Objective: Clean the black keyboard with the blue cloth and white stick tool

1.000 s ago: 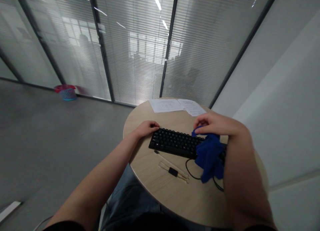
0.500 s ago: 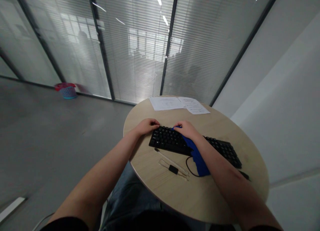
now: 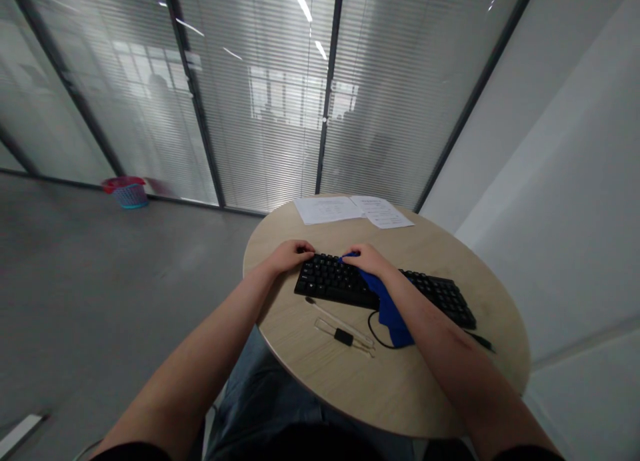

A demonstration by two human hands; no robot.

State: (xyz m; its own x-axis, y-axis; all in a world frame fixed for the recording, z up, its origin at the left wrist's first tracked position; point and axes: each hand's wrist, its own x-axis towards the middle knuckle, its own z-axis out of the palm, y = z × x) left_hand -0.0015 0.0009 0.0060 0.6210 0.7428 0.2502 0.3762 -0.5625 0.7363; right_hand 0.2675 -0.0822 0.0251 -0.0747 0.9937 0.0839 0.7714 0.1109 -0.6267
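Note:
A black keyboard (image 3: 325, 282) lies across the round table. At its far left corner my left hand (image 3: 291, 256) is closed, the thumb on the near side and the fingers curled behind the edge. My right hand (image 3: 370, 258) pinches a blue cloth (image 3: 393, 318) against the top rows of keys. The cloth trails under my right forearm onto the table, and that forearm hides part of the keyboard. In front of the keyboard lie a thin white brush (image 3: 333, 312) with a dark head and a wire tool (image 3: 343, 337) with a black grip, like a keycap puller.
Two printed sheets (image 3: 327, 210) lie at the far edge of the wooden table (image 3: 390, 391). A black cable (image 3: 371, 328) loops out near the cloth. Glass panels with blinds stand behind the table, a white wall to the right. A pink and blue basket (image 3: 130, 193) stands on the floor.
The view has shifted slightly. My right hand with the cloth has moved very little along the upper keys; my left hand keeps its place on the keyboard's corner.

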